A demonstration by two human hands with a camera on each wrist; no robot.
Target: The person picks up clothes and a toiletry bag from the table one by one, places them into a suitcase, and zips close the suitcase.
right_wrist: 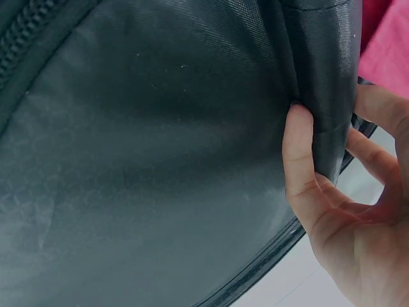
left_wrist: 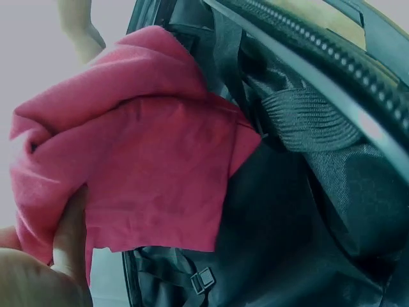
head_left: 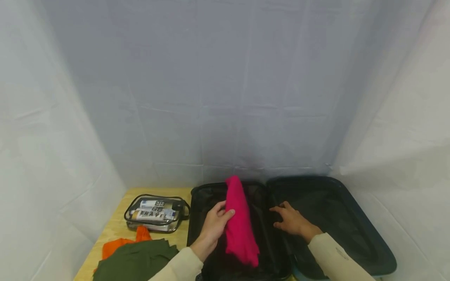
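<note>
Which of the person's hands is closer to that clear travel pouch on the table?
Left. The left hand holds the pink cloth just right of the clear pouch; the right hand grips the suitcase divider, farther right.

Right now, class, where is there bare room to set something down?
The suitcase's right half lies bare beyond the right hand. Wood shows beside the travel pouch. Crowded: the left half, where the left hand holds the pink cloth.

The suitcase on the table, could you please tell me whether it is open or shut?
Open: the suitcase lies with both halves spread flat, and the left hand holds a pink garment over its left half.
</note>
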